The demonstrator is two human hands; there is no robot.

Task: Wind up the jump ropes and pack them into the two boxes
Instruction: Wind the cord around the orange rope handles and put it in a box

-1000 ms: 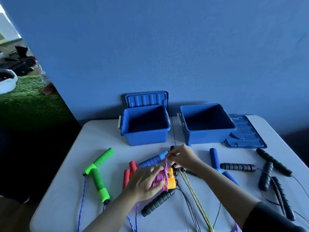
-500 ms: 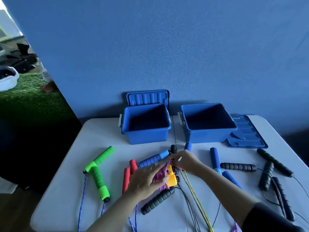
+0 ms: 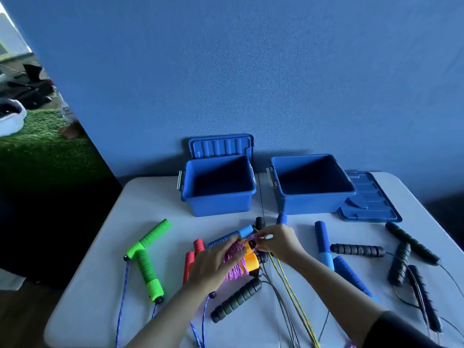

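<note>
My left hand point(image 3: 213, 262) grips a pair of yellow handles point(image 3: 251, 262) with pink rope point(image 3: 233, 264) wound around them, just above the table. My right hand point(image 3: 278, 241) pinches the pink rope's free end at the top of the bundle. Two open blue boxes stand at the back: the left box point(image 3: 218, 202) and the right box point(image 3: 311, 200); nothing shows inside either. Loose ropes lie around: green handles point(image 3: 147, 259), red handles point(image 3: 193, 257), blue handles point(image 3: 324, 241), black handles point(image 3: 356, 249).
One blue lid point(image 3: 221, 145) leans against the wall behind the left box; another lid point(image 3: 369, 199) lies flat to the right of the right box. Cords trail off the white table's point(image 3: 150, 197) near edge. A black-and-green handle point(image 3: 236, 300) lies below my left hand.
My right hand has moved from above the bundle down to its top, carrying the pink rope's end. My left hand has kept its hold on the bundle.
</note>
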